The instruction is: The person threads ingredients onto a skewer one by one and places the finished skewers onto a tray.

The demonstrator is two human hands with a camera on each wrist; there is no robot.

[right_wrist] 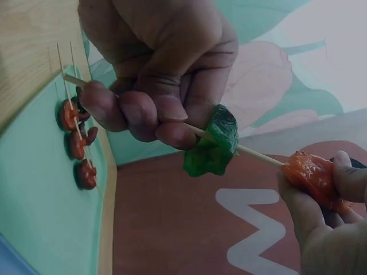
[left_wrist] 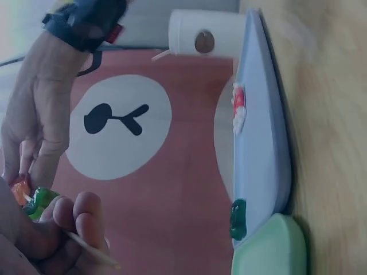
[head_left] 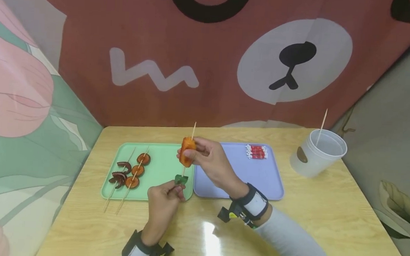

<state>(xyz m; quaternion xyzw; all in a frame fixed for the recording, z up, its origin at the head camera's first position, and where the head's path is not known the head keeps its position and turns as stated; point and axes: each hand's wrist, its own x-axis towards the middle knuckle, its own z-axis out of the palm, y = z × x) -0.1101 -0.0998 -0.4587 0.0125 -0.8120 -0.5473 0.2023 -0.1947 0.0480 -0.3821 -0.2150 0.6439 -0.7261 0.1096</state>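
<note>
A wooden skewer (head_left: 194, 129) is held upright above the seam of two trays. My left hand (head_left: 164, 202) grips its lower part, just under a glossy green piece (right_wrist: 218, 143) threaded on the stick. Higher up, my right hand (head_left: 212, 159) pinches a shiny orange piece (head_left: 188, 152) between thumb and fingers, with the stick's tip sticking out above. Bare stick shows between the two pieces in the right wrist view. On the green tray (head_left: 165, 160) to the left lie a skewer of round brown slices (head_left: 138, 171) and a skewer of dark red curled pieces (head_left: 119, 177).
A blue-violet tray (head_left: 244, 175) adjoins the green one and bears red-and-white pieces (head_left: 257, 152) at its back right. Another green piece (left_wrist: 238, 219) lies on it in the left wrist view. A white tub (head_left: 310, 159) with one stick (head_left: 322, 125) stands at the right.
</note>
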